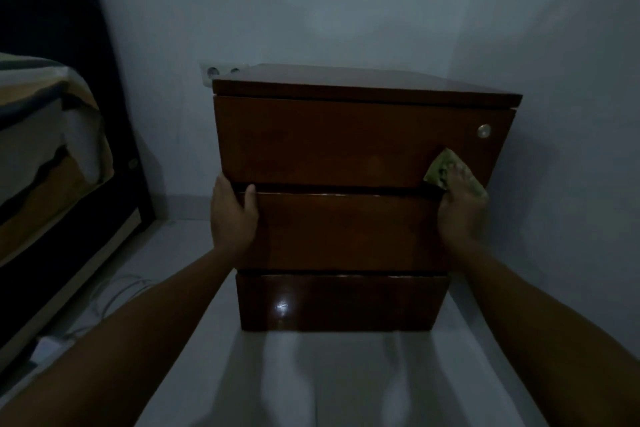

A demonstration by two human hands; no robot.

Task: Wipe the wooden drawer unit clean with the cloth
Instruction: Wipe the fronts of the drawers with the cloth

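Home bedroom; bed (pixel 52 149) beside drawer unit (pixel 346 149)

reddish-brown drawer unit (pixel 346 142), green patterned cloth (pixel 446 166)

Both bare forearms reach forward and slightly inward, stretched nearly straight. The left hand (pixel 233 215) is held upright with the palm turned right, thumb raised and spread apart from the fingers, which wrap round out of sight. The right hand (pixel 460 210) sits at about the same height, back toward the viewer, fingers pressed forward and partly covered, so their exact curl cannot be made out.
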